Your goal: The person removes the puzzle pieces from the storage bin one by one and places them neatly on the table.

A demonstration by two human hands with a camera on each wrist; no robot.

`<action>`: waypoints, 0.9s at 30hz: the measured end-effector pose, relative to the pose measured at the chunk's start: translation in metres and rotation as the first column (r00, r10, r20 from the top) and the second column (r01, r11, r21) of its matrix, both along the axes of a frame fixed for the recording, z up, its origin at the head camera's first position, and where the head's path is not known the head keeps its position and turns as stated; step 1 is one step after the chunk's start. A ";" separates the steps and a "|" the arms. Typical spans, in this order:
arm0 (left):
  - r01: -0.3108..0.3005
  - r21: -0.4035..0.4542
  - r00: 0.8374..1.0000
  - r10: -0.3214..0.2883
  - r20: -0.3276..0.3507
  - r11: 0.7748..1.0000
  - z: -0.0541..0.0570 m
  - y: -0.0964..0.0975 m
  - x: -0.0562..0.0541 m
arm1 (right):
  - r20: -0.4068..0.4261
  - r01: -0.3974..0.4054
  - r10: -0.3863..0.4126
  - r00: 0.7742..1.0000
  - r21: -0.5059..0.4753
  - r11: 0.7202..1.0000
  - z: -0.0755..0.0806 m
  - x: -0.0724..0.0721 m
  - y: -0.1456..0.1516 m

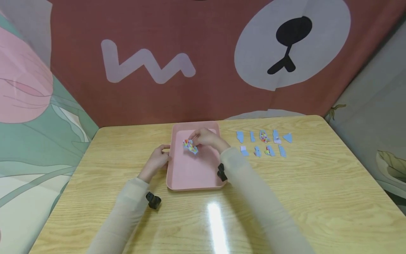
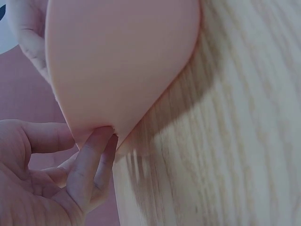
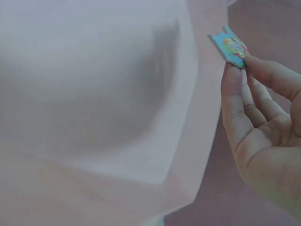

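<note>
A pink rectangular tray [image 1: 196,178] rests on the table. My left hand [image 1: 159,158] is at its left side, with fingers and thumb gripping the rim; in the left wrist view the fingers [image 2: 89,165] press the tray's outer wall [image 2: 127,56]. Above the tray's far half, my right hand [image 1: 204,137] pinches a small, flat, angular puzzle piece [image 1: 190,146]. Seen from the right wrist, this puzzle piece [image 3: 231,46] has blue edges and a multicoloured print, held by one end between thumb and forefinger [image 3: 233,82].
Right of the tray, two rows of flat angular pieces lie spaced apart, among them a colourful piece [image 1: 264,136] and a blue triangular piece [image 1: 288,137]. The wooden table [image 1: 317,197] meets a printed cloth backdrop [image 1: 209,95] at the back. Wrist cameras [image 1: 153,200] sit on both arms.
</note>
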State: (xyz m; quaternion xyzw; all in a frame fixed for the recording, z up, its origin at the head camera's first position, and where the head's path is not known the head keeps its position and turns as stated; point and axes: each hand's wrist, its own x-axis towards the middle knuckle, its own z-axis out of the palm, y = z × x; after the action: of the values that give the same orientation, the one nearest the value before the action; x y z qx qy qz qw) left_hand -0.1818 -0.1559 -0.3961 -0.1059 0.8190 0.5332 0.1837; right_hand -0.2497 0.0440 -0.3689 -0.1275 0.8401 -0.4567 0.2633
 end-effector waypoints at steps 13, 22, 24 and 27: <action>0.006 0.003 1.000 -0.006 0.002 1.000 -0.001 -0.001 0.000 | 0.036 0.037 -0.034 0.999 -0.093 0.995 0.012 -0.010 0.036; 0.001 0.018 1.000 -0.001 0.009 1.000 0.000 0.000 0.000 | 0.044 0.071 -0.066 0.997 -0.116 0.991 0.005 -0.016 0.080; 0.001 0.018 1.000 -0.001 0.009 1.000 0.000 0.000 0.000 | 0.048 0.072 -0.067 0.997 -0.123 0.990 0.003 -0.017 0.090; -0.001 0.019 1.000 0.001 0.012 1.000 0.001 0.000 0.000 | 0.050 0.067 -0.061 0.997 -0.133 0.989 0.001 -0.017 0.105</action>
State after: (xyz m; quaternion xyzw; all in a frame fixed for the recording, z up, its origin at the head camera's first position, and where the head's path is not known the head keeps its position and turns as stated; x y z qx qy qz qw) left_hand -0.1815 -0.1556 -0.3952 -0.1075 0.8127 0.5404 0.1894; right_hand -0.2663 0.1489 -0.3676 -0.1076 0.8046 -0.5235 0.2587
